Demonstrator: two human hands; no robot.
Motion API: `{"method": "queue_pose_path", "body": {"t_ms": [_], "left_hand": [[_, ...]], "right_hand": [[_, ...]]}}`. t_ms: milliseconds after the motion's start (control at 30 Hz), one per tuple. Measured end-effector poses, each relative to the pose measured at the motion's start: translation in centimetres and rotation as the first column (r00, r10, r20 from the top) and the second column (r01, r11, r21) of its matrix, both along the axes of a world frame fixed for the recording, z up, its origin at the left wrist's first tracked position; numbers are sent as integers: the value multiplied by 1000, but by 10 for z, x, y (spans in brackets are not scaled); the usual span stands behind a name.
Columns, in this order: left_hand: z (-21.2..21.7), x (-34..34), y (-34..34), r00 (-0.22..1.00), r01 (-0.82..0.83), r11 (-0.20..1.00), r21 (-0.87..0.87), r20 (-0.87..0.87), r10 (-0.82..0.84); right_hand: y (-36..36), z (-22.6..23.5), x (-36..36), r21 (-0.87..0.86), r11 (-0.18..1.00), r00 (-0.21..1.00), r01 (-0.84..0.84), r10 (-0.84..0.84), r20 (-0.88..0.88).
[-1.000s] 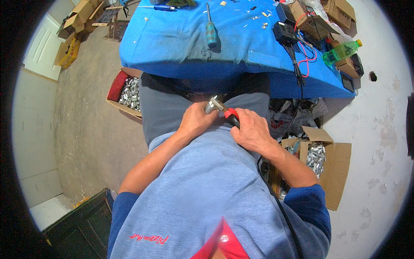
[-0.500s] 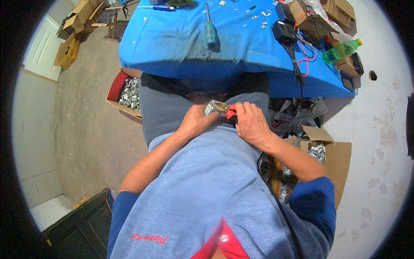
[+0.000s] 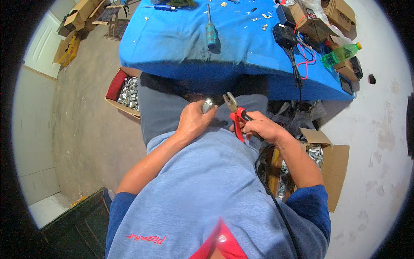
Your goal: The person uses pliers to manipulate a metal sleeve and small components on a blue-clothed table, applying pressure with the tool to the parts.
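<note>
Left hand [image 3: 194,121] closed around a small metal part [image 3: 208,105], silver tip poking out above the fingers, held over the lap. Right hand [image 3: 258,128] gripped on the red handles of pliers [image 3: 235,114]; plier nose points up-left, open slightly, just beside the metal part but not touching it as far as I can tell. Hands are close together, small gap between them, both below the near edge of the blue tabletop [image 3: 172,43]. Ahead of the hands on the tabletop: screwdriver [image 3: 211,30] with a teal handle, lying roughly straight away from the person; up and right of the right hand a black adapter [image 3: 284,34] with its black cable [image 3: 295,69] hanging over the edge, red wire [image 3: 304,56] looped next to it. Further right, green bottle [image 3: 340,54] on its side at the tabletop corner, cardboard boxes [image 3: 340,13] behind it. Left of the left hand, on the floor, an open box [image 3: 125,93] of shiny metal pieces with a red flap. Right of and below the right hand, another open carton [image 3: 327,151] with similar metal pieces. Black cord [image 3: 276,203] runs down the person's shirt under the right forearm. Far left of the hands, more cartons [image 3: 79,17] on the floor near a white door [image 3: 41,43].
</note>
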State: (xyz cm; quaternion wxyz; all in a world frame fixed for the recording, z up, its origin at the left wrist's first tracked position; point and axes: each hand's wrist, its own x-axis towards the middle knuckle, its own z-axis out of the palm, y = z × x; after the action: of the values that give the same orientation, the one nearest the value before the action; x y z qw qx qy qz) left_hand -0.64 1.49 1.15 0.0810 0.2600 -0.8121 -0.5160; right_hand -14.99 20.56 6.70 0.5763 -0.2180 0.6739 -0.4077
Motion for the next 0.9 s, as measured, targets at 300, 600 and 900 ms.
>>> {"method": "queue_pose_path", "body": {"t_ms": [300, 600, 900], "left_hand": [[1, 1, -3, 999, 32, 989, 146, -13, -30], [-8, 0, -3, 999, 41, 999, -7, -12, -41], [-3, 0, -1, 999, 37, 995, 90, -37, -34]], "right_hand": [[-7, 12, 16, -41, 966, 913, -256, 227, -340], [-14, 20, 15, 69, 942, 916, -327, 334, -222], [-13, 16, 14, -50, 999, 999, 13, -10, 48]]}}
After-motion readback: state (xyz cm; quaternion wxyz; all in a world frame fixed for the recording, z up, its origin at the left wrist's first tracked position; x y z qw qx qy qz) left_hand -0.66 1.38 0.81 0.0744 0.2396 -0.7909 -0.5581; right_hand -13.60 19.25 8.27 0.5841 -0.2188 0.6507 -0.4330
